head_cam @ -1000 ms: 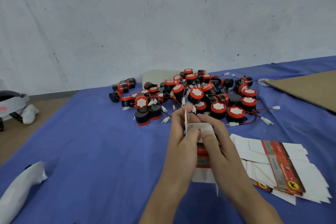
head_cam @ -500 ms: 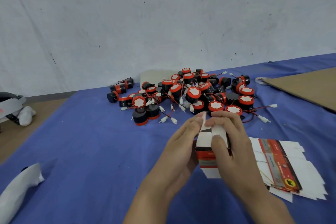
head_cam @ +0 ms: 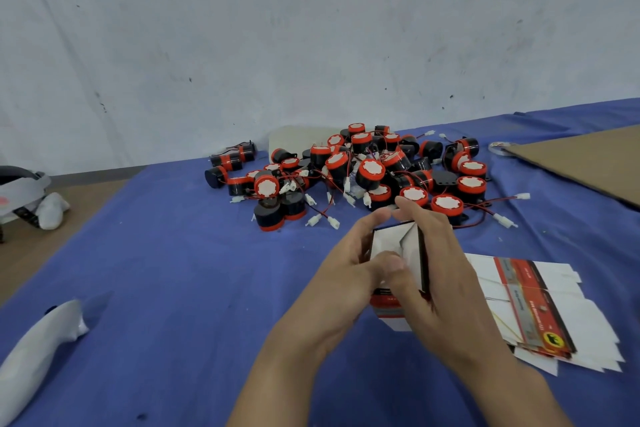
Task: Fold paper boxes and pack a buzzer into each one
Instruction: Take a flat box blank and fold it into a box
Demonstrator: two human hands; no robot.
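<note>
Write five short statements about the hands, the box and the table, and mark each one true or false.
1. The left hand and right hand both hold the paper box. True.
2. The buzzers lie in a pile beyond the hands. True.
3. The stack of flat boxes lies to the left of the hands. False: it lies to their right.
4. The cloth on the table is green. False: it is blue.
5. The cardboard sheet covers the buzzers. False: it lies apart from them, at the far right.

Two hands [head_cam: 343,277] [head_cam: 448,291], one box [head_cam: 394,242], one stack of flat boxes [head_cam: 540,308], roughly thirty buzzers [head_cam: 372,170].
</note>
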